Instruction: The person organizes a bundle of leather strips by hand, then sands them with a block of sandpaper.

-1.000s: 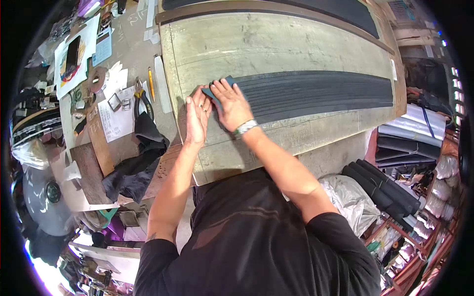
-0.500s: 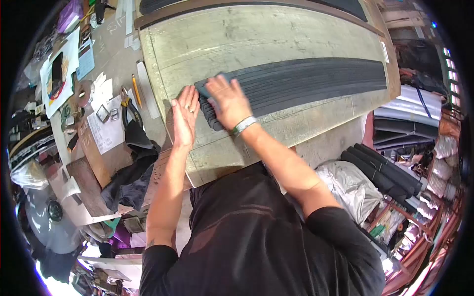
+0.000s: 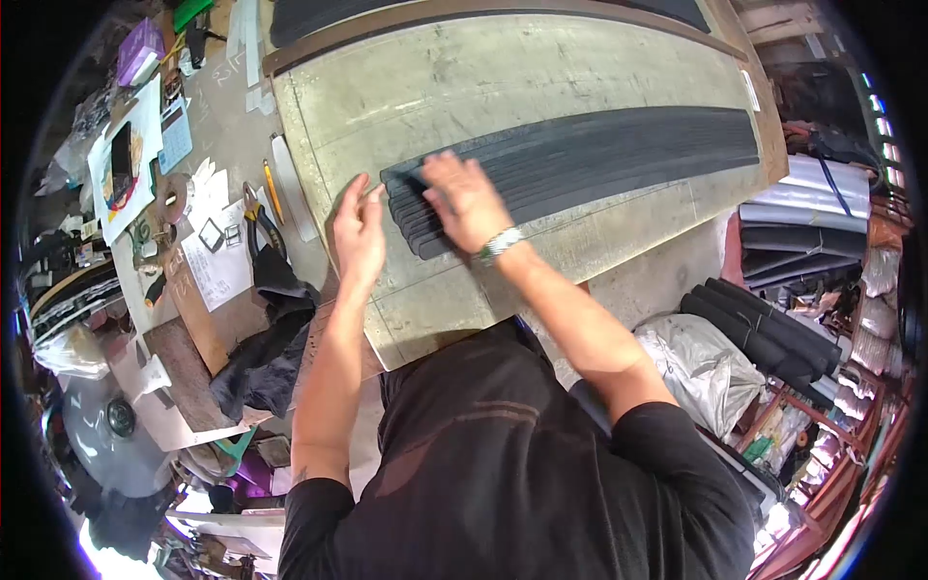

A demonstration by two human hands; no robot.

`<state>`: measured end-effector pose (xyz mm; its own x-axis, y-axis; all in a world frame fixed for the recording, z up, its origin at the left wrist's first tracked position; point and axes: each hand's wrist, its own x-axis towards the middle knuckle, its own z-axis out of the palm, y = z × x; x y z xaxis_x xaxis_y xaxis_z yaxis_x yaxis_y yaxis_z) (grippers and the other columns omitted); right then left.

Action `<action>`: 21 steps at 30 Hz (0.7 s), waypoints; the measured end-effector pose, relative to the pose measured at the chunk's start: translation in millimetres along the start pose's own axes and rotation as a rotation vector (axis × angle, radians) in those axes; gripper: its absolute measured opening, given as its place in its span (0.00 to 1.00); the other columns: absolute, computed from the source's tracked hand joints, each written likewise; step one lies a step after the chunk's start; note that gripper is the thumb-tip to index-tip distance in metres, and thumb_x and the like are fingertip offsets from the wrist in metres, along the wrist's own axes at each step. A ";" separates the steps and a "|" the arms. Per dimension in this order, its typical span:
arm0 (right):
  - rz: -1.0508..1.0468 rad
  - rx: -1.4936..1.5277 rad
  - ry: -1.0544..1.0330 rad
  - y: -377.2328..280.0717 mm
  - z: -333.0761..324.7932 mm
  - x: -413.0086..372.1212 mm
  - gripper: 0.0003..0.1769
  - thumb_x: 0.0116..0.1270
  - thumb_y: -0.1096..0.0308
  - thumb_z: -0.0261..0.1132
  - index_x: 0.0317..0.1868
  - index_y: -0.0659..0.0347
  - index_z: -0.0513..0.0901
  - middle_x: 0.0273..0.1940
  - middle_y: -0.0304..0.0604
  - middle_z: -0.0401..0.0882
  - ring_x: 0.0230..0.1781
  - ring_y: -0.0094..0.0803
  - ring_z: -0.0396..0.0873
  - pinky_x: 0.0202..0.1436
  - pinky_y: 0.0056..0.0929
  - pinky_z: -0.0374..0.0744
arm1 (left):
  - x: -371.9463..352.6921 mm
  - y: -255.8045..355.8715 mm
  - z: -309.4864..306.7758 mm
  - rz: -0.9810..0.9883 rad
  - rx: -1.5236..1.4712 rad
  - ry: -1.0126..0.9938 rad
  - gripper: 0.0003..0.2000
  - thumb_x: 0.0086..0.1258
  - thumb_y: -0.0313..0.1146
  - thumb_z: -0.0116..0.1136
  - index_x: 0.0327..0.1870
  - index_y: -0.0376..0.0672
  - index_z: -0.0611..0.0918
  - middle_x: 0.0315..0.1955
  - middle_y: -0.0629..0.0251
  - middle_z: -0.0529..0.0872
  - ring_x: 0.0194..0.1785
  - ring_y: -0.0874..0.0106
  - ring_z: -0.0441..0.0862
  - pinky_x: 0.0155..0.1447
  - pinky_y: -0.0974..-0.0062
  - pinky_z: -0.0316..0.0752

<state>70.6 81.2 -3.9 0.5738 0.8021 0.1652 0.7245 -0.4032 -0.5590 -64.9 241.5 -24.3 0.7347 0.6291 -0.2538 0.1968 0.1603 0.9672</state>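
Note:
Dark grey, flat strips point(image 3: 619, 159) lie side by side in a long, slightly curved bundle on the pale board point(image 3: 406, 87). Over the near left part of the bundle is my right hand point(image 3: 467, 205), palm down, fingers apart and a little blurred by motion; a metal bracelet circles that wrist. Just left of the strips' ends stands my left hand point(image 3: 359, 237), on edge, its palm facing the bundle and its fingers loosely bent. A small gap shows between this hand and the strip ends, and nothing is in it.
A brown bar point(image 3: 406, 17) crosses the board's far side, with more dark material beyond. To the left lie pliers point(image 3: 259, 217), a yellow pencil point(image 3: 273, 188), papers point(image 3: 215, 266), a calculator point(image 3: 175, 135) and black cloth point(image 3: 266, 348). Dark rolls point(image 3: 764, 329) stand at right.
My left hand has drawn back slightly from the strip ends, its fingers bending more. My right hand has slid a little to the right, uncovering the strips' left ends.

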 end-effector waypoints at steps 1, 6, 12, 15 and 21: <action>-0.051 -0.075 0.079 6.8 -27.7 3.0 0.21 0.73 0.68 0.69 0.65 0.62 0.84 0.69 0.55 0.82 0.76 0.53 0.75 0.78 0.60 0.70 | -4.2 25.9 8.2 0.051 0.335 0.138 0.25 0.80 0.33 0.63 0.73 0.31 0.77 0.70 0.47 0.79 0.62 0.56 0.87 0.67 0.60 0.80; 0.096 -0.236 0.236 126.0 -104.1 -0.9 0.22 0.81 0.68 0.64 0.73 0.54 0.80 0.73 0.51 0.79 0.78 0.52 0.72 0.81 0.57 0.67 | 11.3 27.8 28.6 0.284 0.991 0.192 0.24 0.68 0.33 0.73 0.64 0.35 0.83 0.58 0.45 0.82 0.66 0.51 0.78 0.71 0.55 0.72; 0.435 -0.573 0.149 229.2 -89.6 -23.4 0.28 0.78 0.59 0.63 0.76 0.53 0.77 0.78 0.44 0.74 0.82 0.51 0.65 0.83 0.59 0.64 | 15.9 43.0 25.2 0.016 0.637 0.024 0.17 0.69 0.27 0.72 0.57 0.37 0.83 0.52 0.52 0.87 0.56 0.61 0.85 0.59 0.61 0.79; 0.322 -0.441 0.129 114.8 -45.7 2.4 0.27 0.70 0.65 0.69 0.69 0.55 0.81 0.72 0.50 0.79 0.78 0.52 0.70 0.79 0.62 0.67 | 15.1 36.6 20.8 -0.078 0.317 -0.027 0.19 0.71 0.21 0.69 0.61 0.39 0.80 0.49 0.56 0.88 0.49 0.69 0.86 0.52 0.69 0.81; -0.126 -0.220 -0.019 26.2 -10.7 12.4 0.24 0.69 0.72 0.68 0.65 0.57 0.82 0.69 0.50 0.81 0.75 0.55 0.74 0.75 0.58 0.71 | 15.0 20.1 18.4 -0.089 0.074 -0.034 0.25 0.72 0.16 0.66 0.69 0.40 0.73 0.54 0.50 0.88 0.54 0.73 0.85 0.54 0.74 0.81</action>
<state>100.8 75.8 -7.8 0.4679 0.8594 0.2061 0.8569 -0.3839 -0.3441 -37.9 240.1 -8.7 0.7333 0.5889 -0.3398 0.3087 0.1569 0.9381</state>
